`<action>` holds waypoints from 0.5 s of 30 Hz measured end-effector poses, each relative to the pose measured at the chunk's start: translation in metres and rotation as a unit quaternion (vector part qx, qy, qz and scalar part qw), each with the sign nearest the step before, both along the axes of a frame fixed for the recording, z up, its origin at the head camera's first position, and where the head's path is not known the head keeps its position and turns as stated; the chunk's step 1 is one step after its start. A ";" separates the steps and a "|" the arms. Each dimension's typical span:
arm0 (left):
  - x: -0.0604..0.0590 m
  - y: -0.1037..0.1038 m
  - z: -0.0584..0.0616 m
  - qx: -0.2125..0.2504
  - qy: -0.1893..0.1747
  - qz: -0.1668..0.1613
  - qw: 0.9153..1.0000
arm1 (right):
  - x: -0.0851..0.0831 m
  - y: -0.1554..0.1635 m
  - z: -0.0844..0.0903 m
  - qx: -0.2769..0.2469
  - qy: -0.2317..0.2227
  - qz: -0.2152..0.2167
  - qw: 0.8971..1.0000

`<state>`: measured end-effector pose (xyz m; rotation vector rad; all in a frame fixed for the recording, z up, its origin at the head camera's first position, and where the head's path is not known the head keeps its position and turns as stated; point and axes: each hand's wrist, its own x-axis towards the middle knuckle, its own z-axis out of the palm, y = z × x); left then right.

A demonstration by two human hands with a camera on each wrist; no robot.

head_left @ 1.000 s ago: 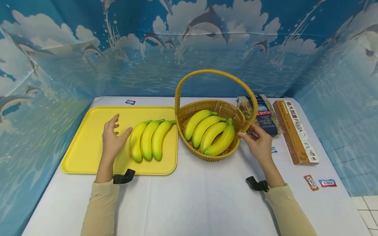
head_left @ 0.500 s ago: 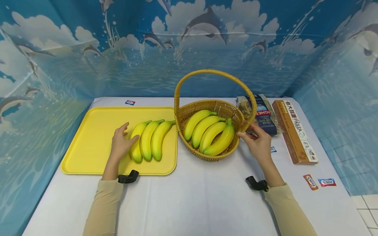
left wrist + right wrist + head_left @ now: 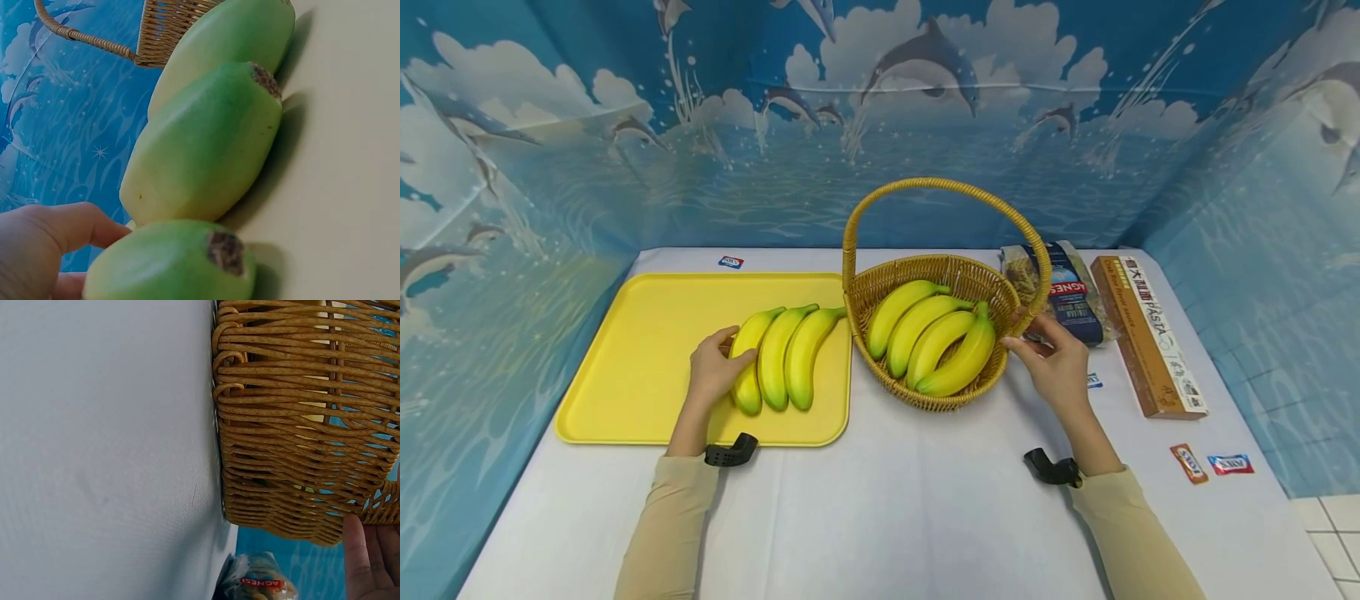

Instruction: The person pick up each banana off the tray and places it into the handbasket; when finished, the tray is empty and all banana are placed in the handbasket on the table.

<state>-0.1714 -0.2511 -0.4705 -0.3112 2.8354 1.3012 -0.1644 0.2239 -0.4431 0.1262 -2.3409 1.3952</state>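
Three yellow bananas with green tips lie side by side on the yellow tray (image 3: 625, 358), left of the wicker basket (image 3: 942, 402). My left hand (image 3: 709, 371) has its thumb and fingers around the leftmost banana (image 3: 747, 390), which still lies on the tray. In the left wrist view, the thumb crosses behind the dark blunt end of that banana (image 3: 162, 265). My right hand (image 3: 1060, 367) holds the basket's right rim near the foot of the handle, some fingers hidden behind it. The right wrist view shows fingertips (image 3: 355, 540) against the woven wall. Several bananas (image 3: 921, 329) sit inside.
A bag of pasta (image 3: 1071, 300) lies behind my right hand, with a long pasta box (image 3: 1150, 337) right of it. Small wrappers (image 3: 1231, 465) lie on the white tablecloth (image 3: 895, 517). A dolphin-printed curtain (image 3: 737, 183) encloses the back and sides.
My left hand has moved right across the tray, and its fingers have closed around the leftmost banana. My right hand has stayed on the basket rim.
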 end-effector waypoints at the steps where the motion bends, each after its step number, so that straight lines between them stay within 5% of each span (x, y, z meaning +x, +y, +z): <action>1: 0.000 0.000 0.000 0.001 0.000 0.006 1.000 | 0.000 0.000 0.000 -0.001 -0.001 0.000 1.000; 9: 0.005 0.001 0.019 0.033 0.025 0.067 0.997 | 0.000 0.000 -0.001 0.001 0.005 0.002 1.000; 15: 0.014 0.014 0.052 0.052 0.105 0.071 0.991 | 0.000 0.000 0.000 0.000 0.009 0.006 1.000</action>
